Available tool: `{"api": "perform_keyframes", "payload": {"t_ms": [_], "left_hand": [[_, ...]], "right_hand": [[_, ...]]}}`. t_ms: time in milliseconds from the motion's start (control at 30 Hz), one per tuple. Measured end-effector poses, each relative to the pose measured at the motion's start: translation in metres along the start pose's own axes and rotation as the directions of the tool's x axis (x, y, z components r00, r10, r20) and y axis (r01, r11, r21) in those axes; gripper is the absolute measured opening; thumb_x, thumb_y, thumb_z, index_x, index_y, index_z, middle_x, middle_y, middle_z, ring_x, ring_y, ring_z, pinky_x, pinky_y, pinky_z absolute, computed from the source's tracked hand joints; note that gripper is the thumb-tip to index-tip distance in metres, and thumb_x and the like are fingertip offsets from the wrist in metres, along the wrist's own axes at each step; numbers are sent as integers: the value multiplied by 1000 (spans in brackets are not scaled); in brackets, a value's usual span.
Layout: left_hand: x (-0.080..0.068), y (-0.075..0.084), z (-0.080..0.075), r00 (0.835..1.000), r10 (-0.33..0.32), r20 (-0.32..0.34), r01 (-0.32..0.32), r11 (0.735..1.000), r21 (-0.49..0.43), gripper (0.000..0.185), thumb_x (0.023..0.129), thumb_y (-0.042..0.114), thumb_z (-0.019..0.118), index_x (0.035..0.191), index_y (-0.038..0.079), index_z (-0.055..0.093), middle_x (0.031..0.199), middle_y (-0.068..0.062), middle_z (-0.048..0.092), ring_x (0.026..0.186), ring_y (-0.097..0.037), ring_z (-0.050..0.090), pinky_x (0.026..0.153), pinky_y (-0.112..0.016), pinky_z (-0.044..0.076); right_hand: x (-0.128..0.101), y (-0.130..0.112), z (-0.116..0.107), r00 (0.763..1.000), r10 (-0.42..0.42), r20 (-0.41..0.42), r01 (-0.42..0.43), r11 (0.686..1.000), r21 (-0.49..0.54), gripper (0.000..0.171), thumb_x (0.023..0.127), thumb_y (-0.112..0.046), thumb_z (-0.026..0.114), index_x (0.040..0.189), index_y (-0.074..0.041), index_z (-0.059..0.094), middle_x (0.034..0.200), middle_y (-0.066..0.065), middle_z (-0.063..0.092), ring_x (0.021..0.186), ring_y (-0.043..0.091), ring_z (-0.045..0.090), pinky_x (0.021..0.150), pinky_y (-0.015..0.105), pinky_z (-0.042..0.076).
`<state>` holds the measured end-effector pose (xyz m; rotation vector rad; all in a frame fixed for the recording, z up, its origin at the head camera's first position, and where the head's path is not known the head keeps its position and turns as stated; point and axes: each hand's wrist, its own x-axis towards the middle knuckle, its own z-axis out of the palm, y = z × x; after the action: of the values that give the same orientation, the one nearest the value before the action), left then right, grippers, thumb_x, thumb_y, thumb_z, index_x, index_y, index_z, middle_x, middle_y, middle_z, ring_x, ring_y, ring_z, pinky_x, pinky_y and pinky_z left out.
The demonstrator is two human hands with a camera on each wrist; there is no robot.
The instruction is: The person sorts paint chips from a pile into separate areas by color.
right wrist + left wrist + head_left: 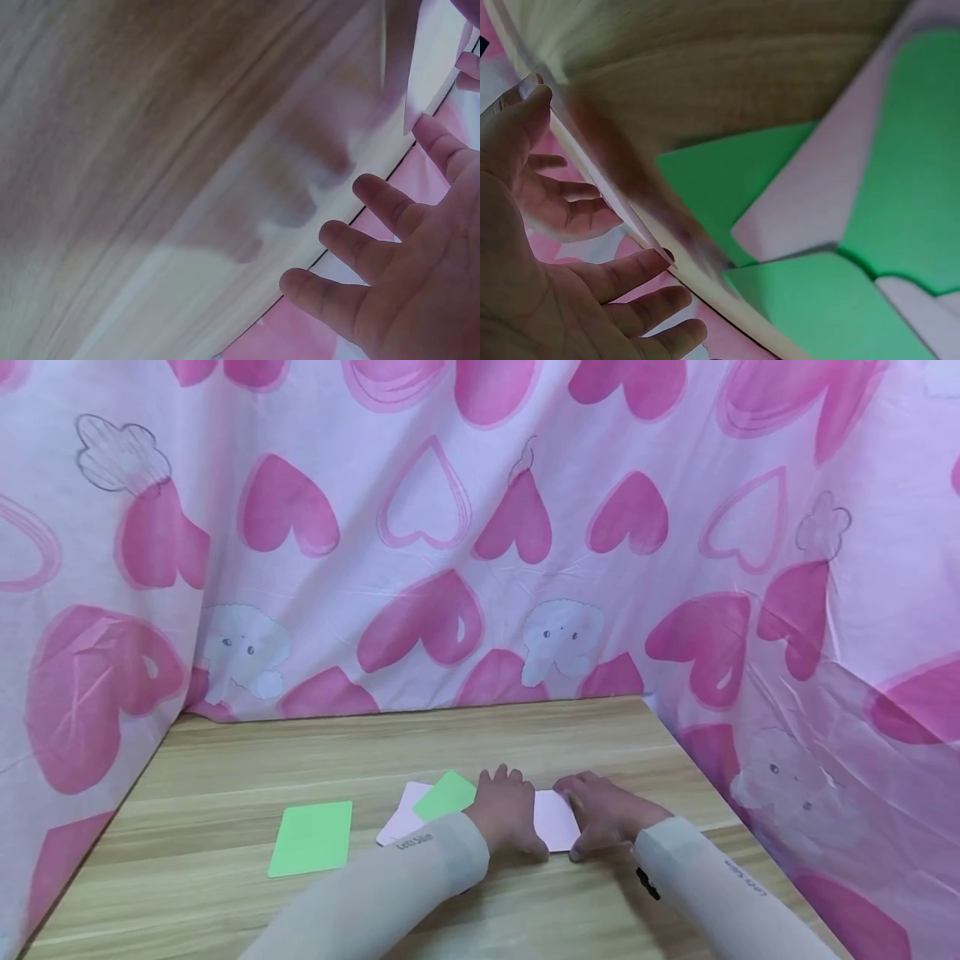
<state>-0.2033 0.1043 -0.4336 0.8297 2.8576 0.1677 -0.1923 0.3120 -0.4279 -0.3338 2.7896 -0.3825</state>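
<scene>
A pale pink card (557, 822) stands between both hands. My left hand (504, 810) holds it at the left side, with thumb and index finger at two corners and the other fingers spread. From the other side my right hand (607, 814) holds it, thumb at the near corner and index finger at the far one. In the left wrist view the card (609, 187) shows nearly edge-on, close over the table. The right wrist view catches a corner of the card (435, 64) at the right index fingertip.
Left of the hands, a green card (446, 795) overlaps another pink card (405, 814). Farther left lies a separate green card (311, 839). The wooden table (420, 739) is bounded at the back and sides by a pink heart-patterned curtain (345, 577).
</scene>
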Motion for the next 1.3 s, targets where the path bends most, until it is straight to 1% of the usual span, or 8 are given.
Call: {"api": "perform_keyframes", "payload": {"t_ms": [133, 267, 400, 600, 800, 967, 1167, 1300], "left_hand": [[-1, 1, 4, 1000, -10, 14, 10, 1000, 6, 87, 67, 74, 85, 128, 13, 70, 133, -9, 65, 144, -36, 48, 121, -60, 36], [-1, 1, 6, 1000, -17, 13, 17, 1000, 20, 89, 67, 75, 86, 128, 13, 69, 131, -9, 66, 141, -35, 50, 119, -59, 39], [-3, 0, 7, 1000, -15, -3, 15, 999, 30, 89, 66, 76, 86, 127, 14, 68, 126, -7, 66, 137, -33, 53, 117, -57, 42], [-3, -1, 9, 1000, 2, -12, -2, 1000, 25, 91, 65, 78, 85, 127, 14, 67, 122, -5, 66, 135, -32, 54, 115, -56, 43], [-5, -2, 10, 1000, -6, -4, 6, 1000, 17, 95, 66, 78, 85, 133, 13, 66, 130, -7, 66, 141, -33, 52, 118, -56, 41], [-8, -6, 8, 1000, -4, -3, 4, 1000, 6, 96, 67, 79, 83, 135, 13, 65, 132, -7, 65, 141, -33, 51, 117, -56, 42], [-11, -17, 5, 999, -20, -31, 18, 999, -48, 95, 70, 78, 82, 137, 12, 64, 138, -8, 63, 146, -35, 47, 121, -58, 37], [-15, -26, 2, 997, -50, -51, 47, 997, -55, 94, 70, 77, 82, 136, 13, 64, 141, -8, 62, 147, -35, 46, 122, -60, 35]], "right_hand": [[1, 1, 6, 1000, -19, 5, 19, 1000, 20, 97, 56, -30, 105, 142, -19, 61, 147, 8, 55, 134, 31, 53, 112, 57, 48], [3, 2, 9, 1000, -16, 8, 15, 999, 32, 99, 55, -28, 106, 142, -20, 60, 145, 7, 55, 130, 29, 54, 110, 57, 49], [4, 2, 9, 1000, -9, 10, 9, 1000, 7, 99, 55, -29, 106, 142, -20, 60, 147, 7, 54, 130, 29, 54, 109, 57, 50], [4, 1, 7, 1000, 11, 17, -11, 1000, -14, 99, 56, -31, 105, 143, -22, 60, 149, 7, 53, 130, 29, 54, 107, 57, 51], [4, 0, 6, 999, 23, 33, -22, 1000, -14, 100, 56, -31, 105, 145, -22, 59, 150, 7, 52, 134, 31, 52, 107, 59, 51], [6, -2, 6, 998, 37, 42, -36, 999, -25, 104, 57, -34, 104, 149, -22, 56, 152, 8, 52, 137, 31, 52, 109, 60, 50], [11, -7, 4, 997, 64, 44, -61, 995, -73, 104, 62, -39, 102, 153, -26, 52, 152, 5, 52, 138, 29, 52, 111, 61, 48], [14, -13, 1, 998, 50, 46, -46, 995, -85, 104, 65, -40, 101, 154, -27, 50, 154, 4, 51, 138, 29, 52, 110, 60, 50]]}}
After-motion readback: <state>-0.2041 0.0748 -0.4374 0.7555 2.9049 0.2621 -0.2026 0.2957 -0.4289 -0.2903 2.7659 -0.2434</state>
